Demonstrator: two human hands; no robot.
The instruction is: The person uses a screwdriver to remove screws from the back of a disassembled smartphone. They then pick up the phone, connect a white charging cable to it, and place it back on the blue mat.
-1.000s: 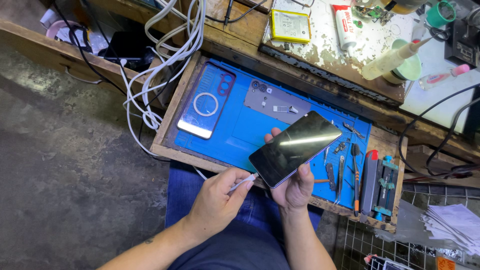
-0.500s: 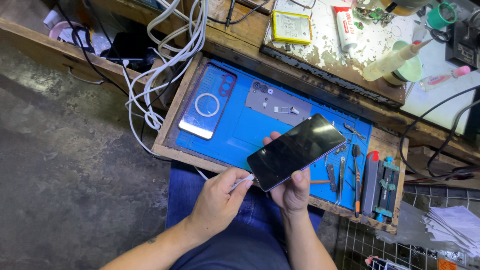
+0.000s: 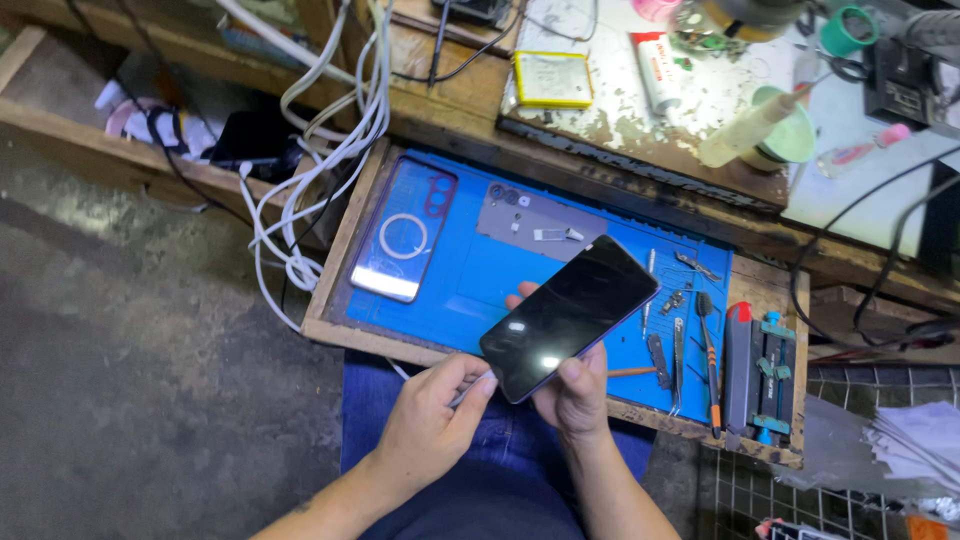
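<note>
From where I sit, the cables (image 3: pixel 330 150) hang down the left side of the bench and trail past the corner of the wooden tray (image 3: pixel 330 325). On the blue mat (image 3: pixel 470 285) inside it lies a phone back cover (image 3: pixel 405 243) with a white ring on it, and beside that a grey plate (image 3: pixel 540 222).

My left hand (image 3: pixel 425 425) is closed around a thin metal tool (image 3: pixel 470 390), its tip right at the lower corner of the phone (image 3: pixel 570 315). My right hand (image 3: pixel 572 390) grips the phone from underneath, thumb on the near edge and fingertips showing past the far edge. The phone is held tilted, dark screen up, above the front of the tray and over my lap, just right of the left hand and touching the right one.

What worries me: the tool tip could skid off the corner and scratch the glass, or jab my right thumb, which sits close by. Prying too hard at one corner could crack the screen. The grip is only along the edges, so a slip could drop the phone onto the tweezers and screwdrivers (image 3: pixel 700 345) lying at the right of the mat.
</note>
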